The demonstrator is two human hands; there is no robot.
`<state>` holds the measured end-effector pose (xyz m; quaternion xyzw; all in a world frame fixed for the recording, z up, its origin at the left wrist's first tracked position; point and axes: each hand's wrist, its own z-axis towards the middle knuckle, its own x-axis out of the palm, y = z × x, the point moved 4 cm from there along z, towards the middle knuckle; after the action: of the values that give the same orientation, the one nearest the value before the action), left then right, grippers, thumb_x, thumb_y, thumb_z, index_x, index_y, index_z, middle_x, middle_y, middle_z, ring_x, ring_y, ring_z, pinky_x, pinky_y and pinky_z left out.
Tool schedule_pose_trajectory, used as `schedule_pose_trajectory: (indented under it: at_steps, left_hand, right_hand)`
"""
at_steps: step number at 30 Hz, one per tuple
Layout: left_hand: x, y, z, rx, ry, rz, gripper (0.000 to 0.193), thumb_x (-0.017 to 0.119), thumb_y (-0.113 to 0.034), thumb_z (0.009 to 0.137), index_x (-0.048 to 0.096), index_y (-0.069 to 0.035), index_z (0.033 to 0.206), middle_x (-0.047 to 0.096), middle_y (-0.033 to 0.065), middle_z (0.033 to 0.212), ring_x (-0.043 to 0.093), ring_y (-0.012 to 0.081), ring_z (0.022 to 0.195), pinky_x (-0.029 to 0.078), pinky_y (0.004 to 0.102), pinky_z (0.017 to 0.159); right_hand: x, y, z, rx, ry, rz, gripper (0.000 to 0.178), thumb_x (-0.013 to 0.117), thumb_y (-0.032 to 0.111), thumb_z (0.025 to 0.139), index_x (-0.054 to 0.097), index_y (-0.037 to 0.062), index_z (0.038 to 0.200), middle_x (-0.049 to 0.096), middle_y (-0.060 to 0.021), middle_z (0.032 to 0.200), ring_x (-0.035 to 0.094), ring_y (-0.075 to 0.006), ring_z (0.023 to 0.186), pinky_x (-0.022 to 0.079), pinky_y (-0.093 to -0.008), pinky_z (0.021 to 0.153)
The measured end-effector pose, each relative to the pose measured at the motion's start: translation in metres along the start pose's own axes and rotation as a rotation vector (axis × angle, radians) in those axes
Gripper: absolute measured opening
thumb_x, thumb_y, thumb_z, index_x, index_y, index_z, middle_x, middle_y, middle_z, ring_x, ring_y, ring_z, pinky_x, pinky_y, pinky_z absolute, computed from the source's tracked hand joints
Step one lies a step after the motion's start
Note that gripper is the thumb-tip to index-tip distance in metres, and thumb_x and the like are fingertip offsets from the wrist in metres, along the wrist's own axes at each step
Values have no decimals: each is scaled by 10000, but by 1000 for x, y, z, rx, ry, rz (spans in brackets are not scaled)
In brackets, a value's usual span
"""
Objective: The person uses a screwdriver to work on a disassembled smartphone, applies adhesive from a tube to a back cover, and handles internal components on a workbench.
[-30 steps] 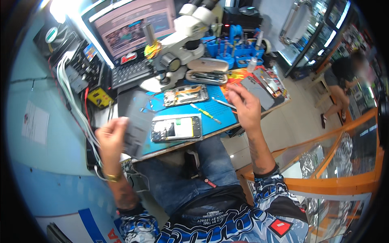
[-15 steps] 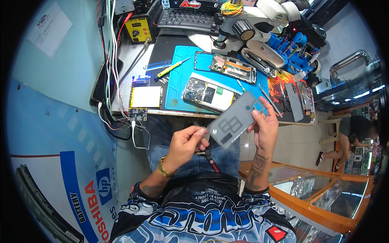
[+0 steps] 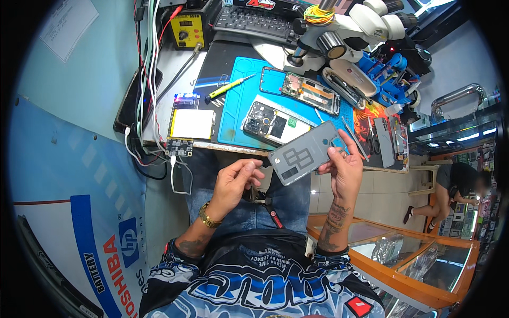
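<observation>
My right hand (image 3: 343, 165) grips a grey phone back cover (image 3: 305, 156) by its right end, thumb on top near the round camera openings. The cover is tilted over the table's front edge, its inner face with dark pads turned up. Just left of the cover, my left hand (image 3: 237, 181) has its thumb pressed to the bent fingers; whatever is in that pinch, if anything, is too small to make out. Behind the cover, an opened phone (image 3: 273, 124) with its insides bare lies on a blue repair mat (image 3: 231, 114). A second opened phone (image 3: 310, 93) lies farther back.
A yellow screwdriver (image 3: 228, 89) lies on the mat's left part. Left of it are a white battery pack (image 3: 192, 124) and a small circuit board (image 3: 179, 147) with a cable. A microscope (image 3: 334, 45) and keyboard (image 3: 254, 25) stand behind. Tweezers (image 3: 355, 139) lie at right.
The cover has turned flatter toward level, and its motion blur is gone. My left hand has drawn slightly away from the cover's left end. My right hand still holds it.
</observation>
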<state>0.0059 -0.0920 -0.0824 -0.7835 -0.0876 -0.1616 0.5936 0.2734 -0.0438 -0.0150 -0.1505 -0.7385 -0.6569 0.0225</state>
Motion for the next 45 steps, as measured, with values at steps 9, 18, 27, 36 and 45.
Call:
schedule_pose_trajectory:
  at_steps: [9,18,27,36,45]
  left_hand:
    - [28,-42,9,276,-16,351,193,708,-105,974,727,45,1094,753,51,896,671,80,768,544,234,703]
    - [14,-6,-5,273,-153,592,433,580,-272,1064,617,5,733,612,40,589,572,84,486,443,270,474]
    - [-101,260,133,-367,-506,-506,376,429,-379,1071,571,-124,1307,637,115,1292,618,305,1178,525,458,927]
    - [-214,361,202,-134,-436,-975,535,420,-534,1043,555,-119,1353,613,73,1354,604,300,1205,482,546,1024]
    - [-171,324,140,-561,-960,-642,276,538,-323,1019,670,-85,1065,713,61,1020,705,233,896,489,410,711]
  right_hand:
    - [26,-2,-26,84,130,-104,547,680,-15,935,488,-38,1447,648,-55,833,674,-154,599,558,-252,503]
    - [-14,24,7,-172,-19,-93,537,652,4,963,474,-31,1469,667,-57,874,672,-133,620,583,-257,529]
    - [12,3,28,-156,-93,-225,743,714,42,950,297,-57,1557,670,-92,771,665,-145,575,571,-270,501]
    - [15,1,-19,-171,159,-412,285,695,94,964,690,-30,1221,674,-76,737,568,-102,499,456,-242,462]
    - [115,-255,29,186,910,-1605,374,557,252,961,680,71,1264,672,-245,1251,636,-418,1166,501,-535,978]
